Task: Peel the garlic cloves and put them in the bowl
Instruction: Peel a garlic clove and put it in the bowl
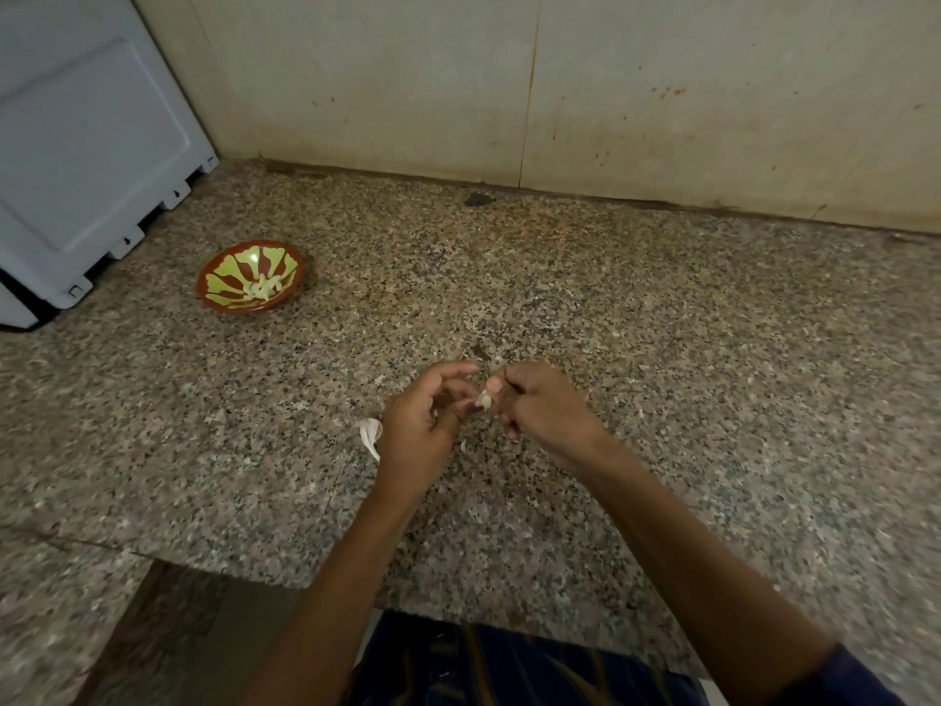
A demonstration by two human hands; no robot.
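Observation:
A small pale garlic clove (485,400) is held between my two hands above the granite counter. My right hand (540,407) pinches it with thumb and curled fingers. My left hand (425,417) has its fingers curled, and its fingertips meet the clove's skin. A red bowl (219,303) with a green and red pattern stands at the left, holding several peeled cloves (262,287). White garlic skins (369,434) lie on the counter just left of my left hand.
A grey appliance (86,145) stands at the far left, close behind the bowl. A stained wall (560,94) borders the counter's back. The counter's front edge (285,578) runs under my forearms. A dark scrap (477,199) lies by the wall.

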